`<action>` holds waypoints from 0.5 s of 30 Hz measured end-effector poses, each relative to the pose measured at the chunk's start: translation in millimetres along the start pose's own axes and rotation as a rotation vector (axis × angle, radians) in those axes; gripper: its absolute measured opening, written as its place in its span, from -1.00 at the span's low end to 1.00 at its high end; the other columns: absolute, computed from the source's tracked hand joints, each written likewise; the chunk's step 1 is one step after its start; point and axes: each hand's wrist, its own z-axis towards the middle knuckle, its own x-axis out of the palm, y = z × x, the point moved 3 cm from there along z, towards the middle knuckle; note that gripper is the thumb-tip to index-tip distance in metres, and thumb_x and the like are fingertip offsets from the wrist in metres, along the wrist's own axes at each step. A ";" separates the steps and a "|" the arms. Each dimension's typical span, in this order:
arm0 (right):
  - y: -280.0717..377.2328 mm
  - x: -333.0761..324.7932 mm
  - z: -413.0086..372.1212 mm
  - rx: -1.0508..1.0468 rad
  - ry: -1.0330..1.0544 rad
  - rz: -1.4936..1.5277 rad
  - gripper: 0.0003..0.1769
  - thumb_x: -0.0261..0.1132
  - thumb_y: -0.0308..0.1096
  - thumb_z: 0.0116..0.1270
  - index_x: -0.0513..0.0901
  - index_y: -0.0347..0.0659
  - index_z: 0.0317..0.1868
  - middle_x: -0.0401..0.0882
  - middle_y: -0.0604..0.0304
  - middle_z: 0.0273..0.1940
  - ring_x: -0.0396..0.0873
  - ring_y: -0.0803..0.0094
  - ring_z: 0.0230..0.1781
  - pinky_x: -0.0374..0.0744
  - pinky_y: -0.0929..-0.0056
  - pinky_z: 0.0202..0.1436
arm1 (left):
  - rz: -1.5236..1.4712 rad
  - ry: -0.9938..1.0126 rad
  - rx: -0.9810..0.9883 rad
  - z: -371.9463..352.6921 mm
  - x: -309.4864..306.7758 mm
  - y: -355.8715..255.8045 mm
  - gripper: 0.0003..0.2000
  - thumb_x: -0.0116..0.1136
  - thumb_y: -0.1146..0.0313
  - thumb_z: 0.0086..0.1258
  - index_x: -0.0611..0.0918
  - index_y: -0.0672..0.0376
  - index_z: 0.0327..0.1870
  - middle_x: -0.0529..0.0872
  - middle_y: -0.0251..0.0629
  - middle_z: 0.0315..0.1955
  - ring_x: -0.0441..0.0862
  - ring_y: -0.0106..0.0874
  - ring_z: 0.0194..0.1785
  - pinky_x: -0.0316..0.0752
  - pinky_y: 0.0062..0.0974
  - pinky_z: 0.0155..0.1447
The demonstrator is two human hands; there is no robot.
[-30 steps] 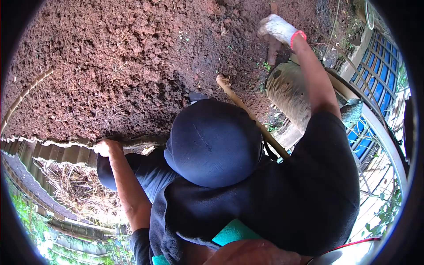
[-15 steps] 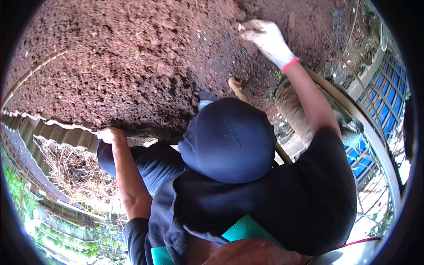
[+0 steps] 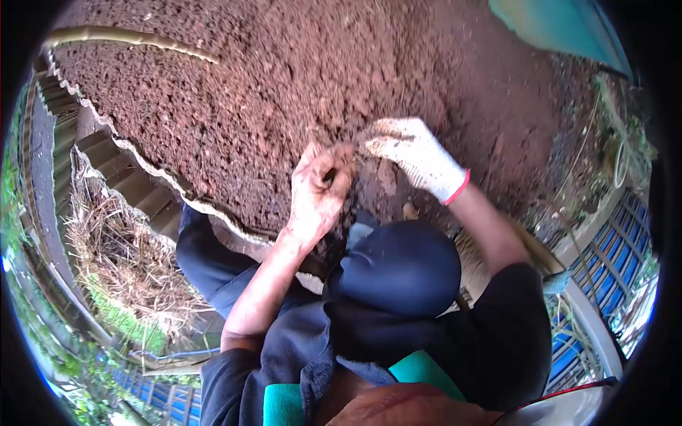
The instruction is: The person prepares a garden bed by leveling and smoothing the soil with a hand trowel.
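Note:
My bare left hand (image 3: 318, 186) is over the reddish-brown soil (image 3: 284, 92), its fingers curled into a ring and soil stuck to them. Close beside it on the right is my right hand (image 3: 415, 157), in a white knit glove with a red cuff and muddy fingertips. The right fingers are pressed together, pointing at the left hand. Brown soil, or something coated in it, shows between the two hands; I cannot make out what either one holds.
A wavy-edged corrugated sheet (image 3: 135, 174) borders the soil on the left, with dry straw (image 3: 135, 263) beyond it. A curved pole (image 3: 135, 39) lies at the upper left. Blue slatted panels (image 3: 611, 245) stand at right, and a teal object (image 3: 561, 25) is at the upper right.
My left hand has left the corrugated sheet's edge and come over the soil. My gloved right hand has drawn back toward it. The view has shifted, and the teal object has appeared.

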 end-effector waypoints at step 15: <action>18.6 32.8 0.2 -0.025 0.048 -0.126 -0.69 0.17 -0.41 0.32 0.62 -0.36 0.03 0.68 0.16 -0.12 0.59 0.49 -0.09 0.55 0.48 0.01 | -0.655 0.017 -0.352 -7.1 -30.9 -8.0 -0.89 0.15 0.58 0.37 0.64 0.36 -0.14 0.73 -0.18 -0.30 0.73 -0.38 -0.21 0.66 -0.44 -0.03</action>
